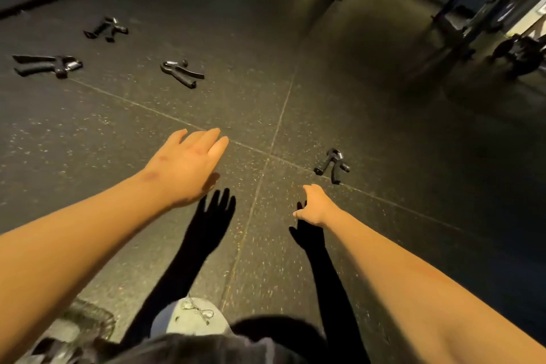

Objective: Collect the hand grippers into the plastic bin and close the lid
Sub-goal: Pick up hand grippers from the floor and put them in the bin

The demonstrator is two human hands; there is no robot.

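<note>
Reaching over a dark speckled rubber floor (384, 127): left hand (189, 165) flat-fingered, right hand (314, 207) loosely curled and empty, near a black steel-sprung hand gripper (332, 165) lying handles toward the person, spring end away.

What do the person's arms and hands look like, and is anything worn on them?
No sleeves show: the left forearm and right forearm are bare. The left hand and right hand have no gloves, and no watch, bracelet or ring is visible. A few small dark marks sit on the left hand's back and wrist.
</note>
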